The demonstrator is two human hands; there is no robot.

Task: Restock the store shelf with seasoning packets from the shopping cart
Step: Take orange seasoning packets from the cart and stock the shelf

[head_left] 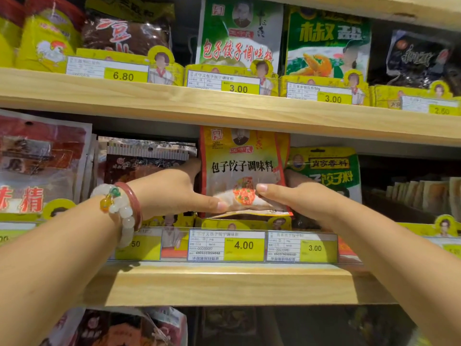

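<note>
Nearest you, the pale wooden shelf edge (224,283) carries a clear price strip; the tag (225,245) under your hands reads 4.00. Your left hand (172,191), with bead bracelets (122,211) at the wrist, and your right hand (301,196) clamp the orange dumpling seasoning packet (243,168) from either side, thumbs pressed on its front, fingers behind. The packet stands upright in its yellow tray, between a dark packet (147,158) and a green packet (331,171). Above, a second wooden shelf (199,106) holds more seasoning.
</note>
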